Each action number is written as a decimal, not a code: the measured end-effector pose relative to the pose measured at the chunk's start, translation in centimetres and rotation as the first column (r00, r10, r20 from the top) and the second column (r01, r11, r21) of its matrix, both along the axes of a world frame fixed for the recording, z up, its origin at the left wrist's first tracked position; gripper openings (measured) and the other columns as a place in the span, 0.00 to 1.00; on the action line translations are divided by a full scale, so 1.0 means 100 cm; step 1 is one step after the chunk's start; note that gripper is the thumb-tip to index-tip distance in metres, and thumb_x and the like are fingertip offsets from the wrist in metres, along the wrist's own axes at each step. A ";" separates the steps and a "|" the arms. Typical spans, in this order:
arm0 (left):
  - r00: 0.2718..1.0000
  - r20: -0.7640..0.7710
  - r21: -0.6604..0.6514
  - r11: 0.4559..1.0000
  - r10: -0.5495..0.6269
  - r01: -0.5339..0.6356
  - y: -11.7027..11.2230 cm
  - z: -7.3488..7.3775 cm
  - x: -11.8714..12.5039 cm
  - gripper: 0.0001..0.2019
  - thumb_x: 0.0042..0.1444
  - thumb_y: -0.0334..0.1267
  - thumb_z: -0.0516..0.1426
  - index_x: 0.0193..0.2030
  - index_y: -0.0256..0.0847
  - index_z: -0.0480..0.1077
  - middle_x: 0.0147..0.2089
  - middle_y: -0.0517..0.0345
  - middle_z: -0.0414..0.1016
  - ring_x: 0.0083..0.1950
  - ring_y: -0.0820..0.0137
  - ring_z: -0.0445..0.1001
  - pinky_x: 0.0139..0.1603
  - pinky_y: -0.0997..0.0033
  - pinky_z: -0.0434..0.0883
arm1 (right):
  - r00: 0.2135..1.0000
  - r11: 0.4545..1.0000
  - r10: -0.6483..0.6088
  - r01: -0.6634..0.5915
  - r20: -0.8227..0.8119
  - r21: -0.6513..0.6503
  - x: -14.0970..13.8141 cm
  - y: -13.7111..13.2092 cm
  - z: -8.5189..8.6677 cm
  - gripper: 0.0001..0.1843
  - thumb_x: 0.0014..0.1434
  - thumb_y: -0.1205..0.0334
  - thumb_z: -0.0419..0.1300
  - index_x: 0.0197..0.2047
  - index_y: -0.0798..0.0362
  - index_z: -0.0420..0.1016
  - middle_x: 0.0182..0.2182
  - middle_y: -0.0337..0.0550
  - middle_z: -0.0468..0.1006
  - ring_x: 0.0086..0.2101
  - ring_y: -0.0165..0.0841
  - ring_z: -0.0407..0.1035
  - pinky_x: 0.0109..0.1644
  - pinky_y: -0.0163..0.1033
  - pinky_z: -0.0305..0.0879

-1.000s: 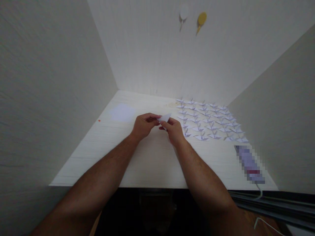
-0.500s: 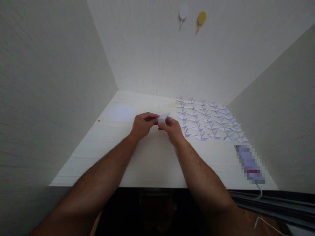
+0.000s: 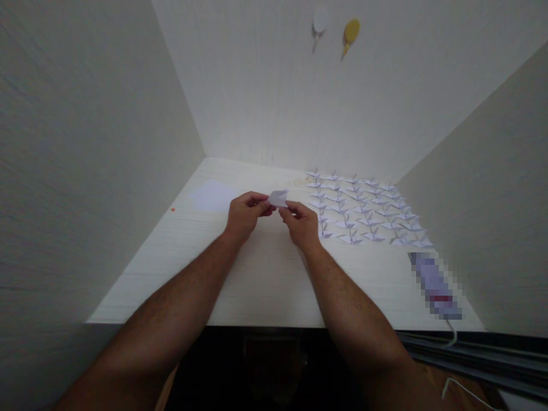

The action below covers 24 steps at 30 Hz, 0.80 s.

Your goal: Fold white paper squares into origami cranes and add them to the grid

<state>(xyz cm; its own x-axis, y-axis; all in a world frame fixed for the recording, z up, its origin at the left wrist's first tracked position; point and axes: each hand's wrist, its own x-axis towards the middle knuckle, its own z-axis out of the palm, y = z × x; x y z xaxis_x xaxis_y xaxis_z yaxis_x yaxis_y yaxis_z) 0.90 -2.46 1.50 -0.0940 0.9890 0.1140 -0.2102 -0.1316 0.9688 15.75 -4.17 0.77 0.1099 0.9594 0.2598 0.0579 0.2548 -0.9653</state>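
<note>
Paper fold (image 3: 278, 198) | left hand (image 3: 244, 216), right hand (image 3: 302, 224) pinching | pixelated object (image 3: 435, 284) unreadable

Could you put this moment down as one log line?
left hand: pinching folded paper | right hand: pinching it | paper cranes: rows on table

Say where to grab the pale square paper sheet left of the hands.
Take the pale square paper sheet by its near corner, from the front, with the closer left hand. It lies flat on the white desk, so nothing stands up to pinch; probably lift the corner with a fingertip. That hand and the right hand both pinch the small folded white paper.
</note>
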 end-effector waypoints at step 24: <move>0.977 -0.140 -0.041 0.987 -0.159 0.155 0.000 -0.003 -0.001 0.11 0.43 0.43 0.68 0.27 0.38 0.75 0.26 0.57 0.75 0.27 0.72 0.71 0.30 0.70 0.71 | 0.990 0.994 -0.105 0.106 0.098 -0.009 0.004 0.000 0.005 0.11 0.53 0.53 0.64 0.30 0.51 0.72 0.25 0.38 0.76 0.25 0.29 0.69 0.30 0.37 0.68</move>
